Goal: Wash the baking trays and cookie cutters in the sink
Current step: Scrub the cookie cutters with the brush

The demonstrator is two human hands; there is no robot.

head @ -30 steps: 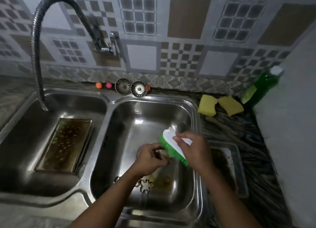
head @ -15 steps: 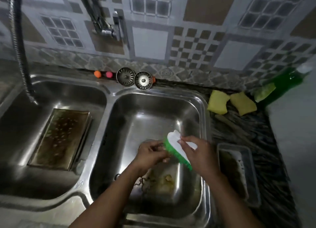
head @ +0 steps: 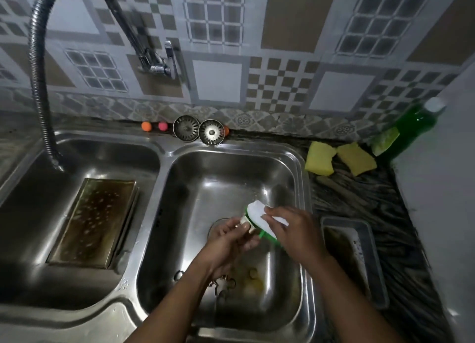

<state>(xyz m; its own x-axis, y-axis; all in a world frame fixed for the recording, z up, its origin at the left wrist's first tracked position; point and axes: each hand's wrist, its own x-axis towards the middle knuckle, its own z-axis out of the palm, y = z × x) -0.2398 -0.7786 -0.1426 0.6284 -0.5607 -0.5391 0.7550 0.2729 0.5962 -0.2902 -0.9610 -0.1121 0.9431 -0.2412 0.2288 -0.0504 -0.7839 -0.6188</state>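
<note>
sink: we scrub over its right basin | big tray: 9 o'clock, left basin, dirty | small tray: 4 o'clock, on counter, dirty | right hand: grips brush; short strokes advised | left hand: pinches cutter against brush; we'd turn it, holding firmly

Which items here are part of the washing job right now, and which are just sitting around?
In the job: scrub brush, gripped by right hand; small cutter, held by left hand; loose cutters in right basin; stained tray in left basin; second tray on counter.
Lying about: yellow sponges; green soap bottle; sink strainers; orange and pink balls.
</note>
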